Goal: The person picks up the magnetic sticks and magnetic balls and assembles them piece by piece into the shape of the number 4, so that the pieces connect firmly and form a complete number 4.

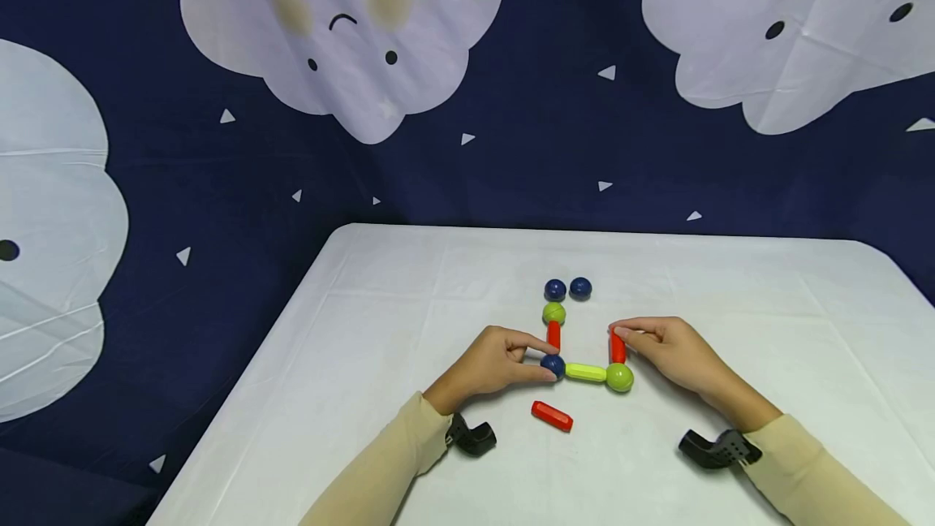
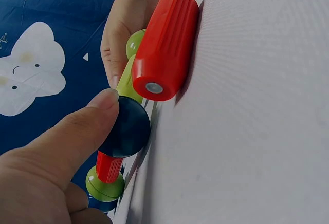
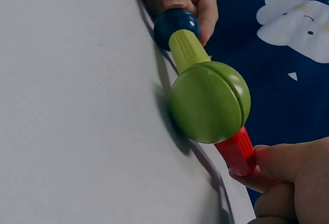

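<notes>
My left hand (image 1: 500,360) pinches a dark blue ball (image 1: 553,366) between thumb and finger. From that ball a red stick (image 1: 553,337) runs back to a green ball (image 1: 553,313), and a yellow-green stick (image 1: 586,372) runs right to another green ball (image 1: 619,377). A second red stick (image 1: 617,346) extends back from that right-hand green ball. Its far end is pinched by my right hand (image 1: 675,351); the right wrist view shows thumb and fingertip on this red stick (image 3: 237,152). The joined pieces form a U shape.
A loose red stick (image 1: 552,416) with a metal disc in its end lies in front of the joined pieces. Two dark blue balls (image 1: 580,289) sit behind the far green ball. Beyond the white table (image 1: 409,282) hangs a dark blue cloth (image 1: 540,177) with clouds.
</notes>
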The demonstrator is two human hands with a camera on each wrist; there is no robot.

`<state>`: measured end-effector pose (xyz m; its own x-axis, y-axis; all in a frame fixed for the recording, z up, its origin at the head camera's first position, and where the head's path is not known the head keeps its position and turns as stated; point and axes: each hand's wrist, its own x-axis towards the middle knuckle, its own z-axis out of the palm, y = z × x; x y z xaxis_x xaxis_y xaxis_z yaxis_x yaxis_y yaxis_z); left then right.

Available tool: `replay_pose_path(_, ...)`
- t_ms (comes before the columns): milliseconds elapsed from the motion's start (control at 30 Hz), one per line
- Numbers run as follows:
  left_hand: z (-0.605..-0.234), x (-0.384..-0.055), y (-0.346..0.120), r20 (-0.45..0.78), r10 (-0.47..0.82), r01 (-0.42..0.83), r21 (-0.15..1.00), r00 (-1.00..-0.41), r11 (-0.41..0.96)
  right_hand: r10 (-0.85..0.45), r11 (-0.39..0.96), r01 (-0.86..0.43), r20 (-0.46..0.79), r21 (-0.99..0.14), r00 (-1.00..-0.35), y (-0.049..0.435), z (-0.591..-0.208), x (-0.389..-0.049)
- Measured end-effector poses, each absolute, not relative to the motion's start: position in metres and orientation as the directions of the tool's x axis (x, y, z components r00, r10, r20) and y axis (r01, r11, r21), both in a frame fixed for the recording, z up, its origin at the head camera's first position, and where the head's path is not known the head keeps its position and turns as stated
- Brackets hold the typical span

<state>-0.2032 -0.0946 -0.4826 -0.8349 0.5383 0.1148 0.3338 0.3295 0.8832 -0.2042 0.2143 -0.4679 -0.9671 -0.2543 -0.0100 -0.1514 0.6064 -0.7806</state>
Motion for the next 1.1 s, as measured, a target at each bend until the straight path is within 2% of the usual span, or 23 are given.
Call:
replay_pose_path(667,-0.484,-0.205,-0.100,0.107,0.535,0.332,0.879,-0.838,0.343,-0.279,0.634,-0.173,-0.014,-0.754,-0.960,0.208,-0.467,-0.211)
replay_pose_path(933,-0.484,-0.206,-0.097,0.106,0.541,0.329,0.883,-0.835,0.335,-0.265,0.629,-0.104,-0.087,-0.771,-0.960,0.211,-0.461,-0.216)
replay_pose_path(1100,-0.484,-0.205,-0.095,0.095,0.546,0.320,0.887,-0.833,0.334,-0.226,0.605,-0.079,-0.076,-0.792,-0.971,0.213,-0.461,-0.222)
